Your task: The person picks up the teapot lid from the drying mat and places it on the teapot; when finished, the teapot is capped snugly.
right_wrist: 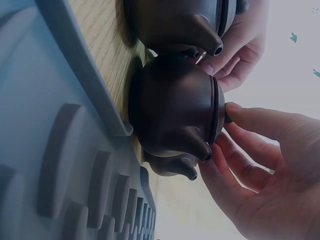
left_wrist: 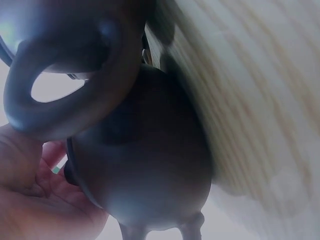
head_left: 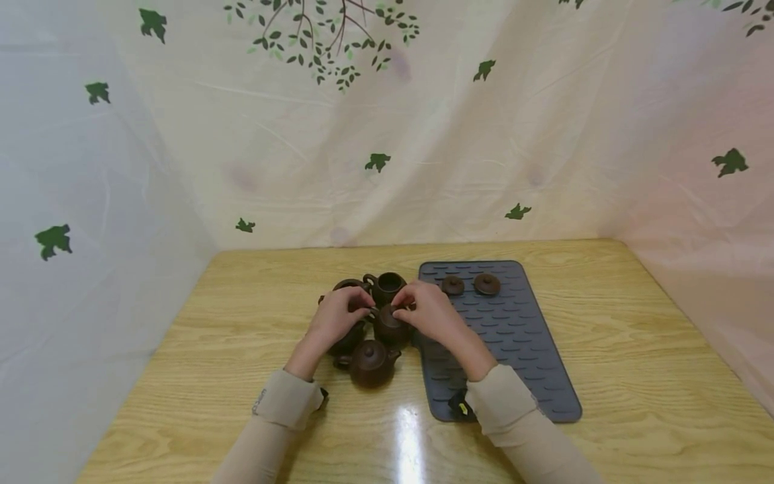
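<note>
A dark brown teapot (head_left: 392, 329) stands in the middle of a cluster of similar pots, beside the grey mat. My right hand (head_left: 431, 310) pinches the knob of its lid (right_wrist: 219, 107), thumb on one side. The lid sits on the pot's rim in the right wrist view. My left hand (head_left: 337, 314) has thumb and forefinger at this pot's handle and pinches it, though other pots partly hide the grip in the left wrist view. Nearest me is another lidded teapot (head_left: 370, 365), its spout pointing right. Behind both hands stands a lidless pot (head_left: 387, 288), its opening showing.
Further dark pots (head_left: 346, 343) stand at the left, partly covered by my left hand. Two small brown lids, a left lid (head_left: 452, 286) and a right lid (head_left: 486, 284), lie on the far end of the ridged grey mat (head_left: 514, 336). Wooden tabletop (head_left: 242, 309) surrounds everything.
</note>
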Available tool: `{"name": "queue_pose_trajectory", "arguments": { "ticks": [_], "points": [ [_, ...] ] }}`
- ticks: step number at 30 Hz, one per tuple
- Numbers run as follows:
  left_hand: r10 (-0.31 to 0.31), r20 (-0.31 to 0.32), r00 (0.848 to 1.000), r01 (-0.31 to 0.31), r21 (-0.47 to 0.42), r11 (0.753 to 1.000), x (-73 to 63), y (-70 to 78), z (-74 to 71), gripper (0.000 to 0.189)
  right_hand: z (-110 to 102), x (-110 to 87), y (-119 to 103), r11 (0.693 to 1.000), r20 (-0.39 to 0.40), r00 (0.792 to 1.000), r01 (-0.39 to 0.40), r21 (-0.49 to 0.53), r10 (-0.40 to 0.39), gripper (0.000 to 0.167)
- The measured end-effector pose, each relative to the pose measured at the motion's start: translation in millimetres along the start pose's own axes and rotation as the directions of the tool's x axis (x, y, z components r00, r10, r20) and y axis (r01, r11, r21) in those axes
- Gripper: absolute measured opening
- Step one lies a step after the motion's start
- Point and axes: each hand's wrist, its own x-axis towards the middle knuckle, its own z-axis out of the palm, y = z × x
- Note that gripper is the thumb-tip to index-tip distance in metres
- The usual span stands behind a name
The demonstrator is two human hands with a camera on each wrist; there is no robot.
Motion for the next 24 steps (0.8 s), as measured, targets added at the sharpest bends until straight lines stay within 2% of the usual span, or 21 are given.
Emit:
{"name": "queue_pose_trajectory", "arguments": {
  "ticks": [12,24],
  "points": [
    [0.005,0.000,1.000,-0.005,-0.004,1.000,1.8,-1.4,-3.5,0.007,-0.3,0.4,4.8,1.000,-0.006,1.000,0.027,0.007,-0.027,0.012],
    [0.029,-0.031,0.999,-0.030,-0.035,0.999,3.1,-5.2,-14.9,0.005,-13.9,-1.4,17.0,0.999,-0.045,0.998,0.050,0.018,-0.049,0.015]
  ]
}}
